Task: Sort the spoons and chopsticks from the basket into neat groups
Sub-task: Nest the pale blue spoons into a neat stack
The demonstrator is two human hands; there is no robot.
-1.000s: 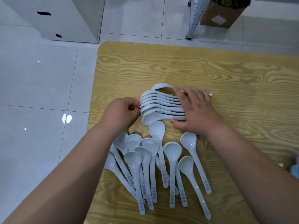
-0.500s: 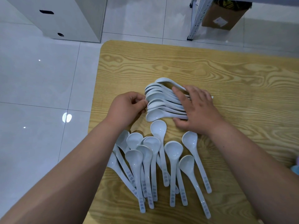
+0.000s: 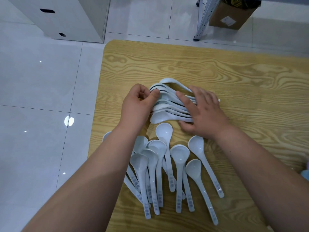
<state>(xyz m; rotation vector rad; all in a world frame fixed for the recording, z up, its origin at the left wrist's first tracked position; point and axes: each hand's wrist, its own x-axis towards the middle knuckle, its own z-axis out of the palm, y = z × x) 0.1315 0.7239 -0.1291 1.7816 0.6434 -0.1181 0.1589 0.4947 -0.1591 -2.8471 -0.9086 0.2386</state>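
A row of nested white spoons [image 3: 168, 106] lies on its side on the wooden table [image 3: 234, 72], toward the left part of the top. The bowls point left and the handles run right. This row sits directly between the two hands.

The left hand [image 3: 136, 106] is at the bowl end. Its fingers are curled in toward the palm and its thumb tip presses against the rims of the far bowls. I cannot tell whether it actually pinches a bowl or only pushes against the row.

The right hand [image 3: 204, 113] lies flat over the handles, fingers straight and spread, covering most of their length. Its thumb rests on the table at the near side of the row, just beside the nearest spoon. It grips nothing and only presses down.

Nearer to the person, a loose fan of spoons [image 3: 179, 156] lies with bowls up and facing far, handles pointing near, several overlapping. Faint print shows on the handles. The farthest bowl of this fan lies just beside the nested row, between the two wrists. The left forearm crosses over the leftmost spoons of the fan.

Beyond the table, on the tiled floor [image 3: 41, 81], stand a white cabinet [image 3: 70, 17], a metal rack leg [image 3: 201, 20] and a cardboard box [image 3: 231, 15].
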